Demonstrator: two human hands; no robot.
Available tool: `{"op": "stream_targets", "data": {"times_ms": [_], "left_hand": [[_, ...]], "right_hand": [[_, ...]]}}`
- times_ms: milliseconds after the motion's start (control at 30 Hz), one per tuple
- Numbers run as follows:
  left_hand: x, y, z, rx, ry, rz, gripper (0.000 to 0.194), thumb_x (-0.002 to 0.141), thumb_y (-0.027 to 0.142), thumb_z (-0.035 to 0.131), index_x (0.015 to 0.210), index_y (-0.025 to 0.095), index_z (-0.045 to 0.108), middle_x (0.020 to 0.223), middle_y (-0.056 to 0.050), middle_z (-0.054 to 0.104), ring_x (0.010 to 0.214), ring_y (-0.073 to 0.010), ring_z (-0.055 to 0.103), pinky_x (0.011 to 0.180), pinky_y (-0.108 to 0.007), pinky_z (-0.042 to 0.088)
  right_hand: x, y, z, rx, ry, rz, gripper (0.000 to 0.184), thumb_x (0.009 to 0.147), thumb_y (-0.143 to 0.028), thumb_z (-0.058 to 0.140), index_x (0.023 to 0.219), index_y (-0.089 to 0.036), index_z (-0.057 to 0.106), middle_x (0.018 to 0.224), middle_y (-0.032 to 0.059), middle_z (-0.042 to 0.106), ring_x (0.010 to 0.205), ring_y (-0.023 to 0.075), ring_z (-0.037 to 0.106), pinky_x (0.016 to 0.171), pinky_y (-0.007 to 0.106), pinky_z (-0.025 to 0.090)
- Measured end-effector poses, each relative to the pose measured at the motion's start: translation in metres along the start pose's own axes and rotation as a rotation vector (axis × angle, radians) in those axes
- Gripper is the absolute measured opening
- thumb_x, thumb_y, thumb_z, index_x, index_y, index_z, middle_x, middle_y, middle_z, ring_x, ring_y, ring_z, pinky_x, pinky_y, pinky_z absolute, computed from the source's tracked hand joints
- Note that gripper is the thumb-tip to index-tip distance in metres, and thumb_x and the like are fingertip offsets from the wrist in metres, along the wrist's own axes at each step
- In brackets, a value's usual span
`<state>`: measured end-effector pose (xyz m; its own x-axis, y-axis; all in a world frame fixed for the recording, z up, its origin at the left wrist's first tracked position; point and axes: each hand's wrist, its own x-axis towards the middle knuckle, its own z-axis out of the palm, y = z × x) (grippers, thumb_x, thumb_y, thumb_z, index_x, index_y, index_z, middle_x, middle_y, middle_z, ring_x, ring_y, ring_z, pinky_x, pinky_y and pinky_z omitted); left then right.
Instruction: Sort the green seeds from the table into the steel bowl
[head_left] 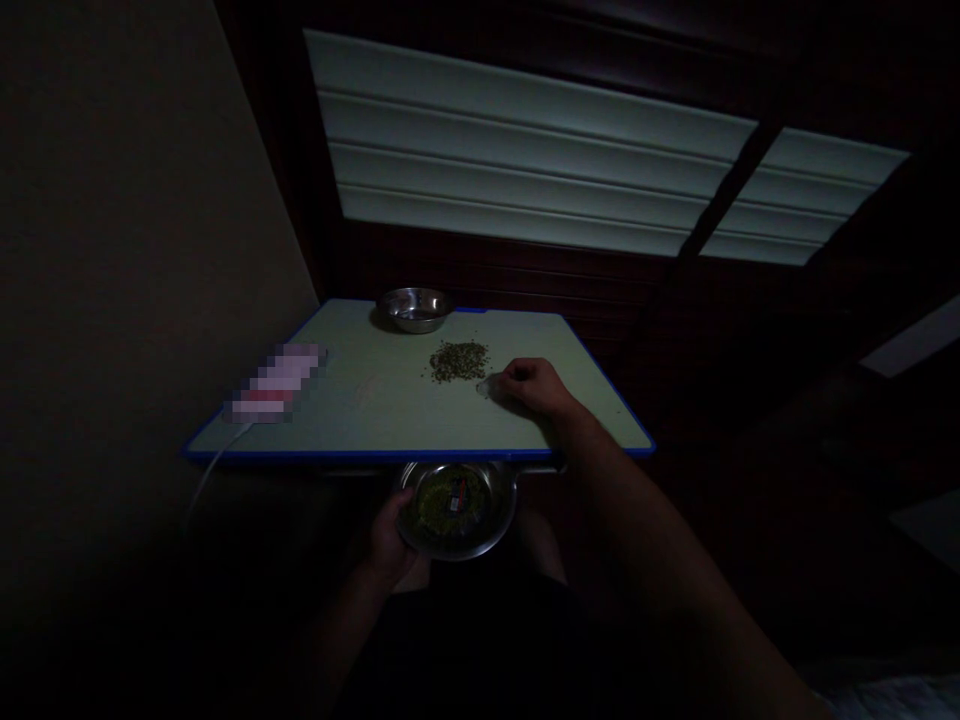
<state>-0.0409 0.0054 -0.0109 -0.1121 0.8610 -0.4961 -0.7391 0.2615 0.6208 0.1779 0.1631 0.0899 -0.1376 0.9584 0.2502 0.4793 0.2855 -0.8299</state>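
Right hand [534,384], centre of frame: your fingers are pinched on a small translucent piece [490,385], pale and thin; its exact kind cannot be told in this light. It rests low over the board, just beside the lower right of the seed pile [459,361]. Pile: small grains, mottled brown and dark green, loosely heaped, thinning to scattered single grains at the edges.

Left hand [390,535], lower centre: your grasp is closed on the left rim of a steel bowl [504,508], below the table's near edge. Contents: a greenish layer of fine grains; a dark label with red and white marks shows at the middle.

Folding table [367,410]: pale green top, blue edging. Upper left of it, a second steel bowl [417,318], shiny, upright. Left edge: a pixelated pinkish object [277,385] with a white cable [212,470]. Top of frame: pale slatted panels [525,150] in dark wood.
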Motion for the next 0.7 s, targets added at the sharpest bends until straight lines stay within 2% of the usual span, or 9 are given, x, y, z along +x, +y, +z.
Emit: {"op": "stream_targets", "data": {"times_ms": [233,433,700], "left_hand": [[-0.0007,0.0012,0.0006,0.016,0.02,-0.01,0.018,0.067,0.029,0.063,0.074,0.016,0.075,0.073,-0.008,0.077,0.08,-0.0276,0.073,0.078,-0.038,0.057],[-0.0011,0.001,0.0017,0.004,0.036,-0.008,0.017,0.067,0.028,0.063,0.071,0.017,0.074,0.07,-0.007,0.077,0.075,-0.0259,0.072,0.074,-0.037,0.058],[-0.0019,0.0012,0.0026,-0.002,0.025,0.003,0.017,0.066,0.029,0.063,0.071,0.018,0.074,0.07,-0.008,0.077,0.078,-0.0273,0.073,0.076,-0.038,0.058]], "right_hand": [[0.0022,-0.0029,0.0033,-0.133,0.065,0.004,0.016,0.07,-0.03,0.061,0.065,-0.015,0.065,0.058,-0.0002,0.059,0.059,0.0114,0.049,0.057,0.024,0.037],[0.005,0.0019,0.0039,-0.154,0.09,-0.014,0.016,0.071,-0.029,0.06,0.067,-0.015,0.065,0.061,0.0008,0.062,0.061,0.0126,0.051,0.061,0.025,0.039],[0.0048,0.0025,0.0051,-0.036,0.046,-0.108,0.018,0.072,-0.033,0.059,0.072,-0.016,0.065,0.066,0.0013,0.063,0.065,0.0136,0.052,0.065,0.027,0.042]]}}
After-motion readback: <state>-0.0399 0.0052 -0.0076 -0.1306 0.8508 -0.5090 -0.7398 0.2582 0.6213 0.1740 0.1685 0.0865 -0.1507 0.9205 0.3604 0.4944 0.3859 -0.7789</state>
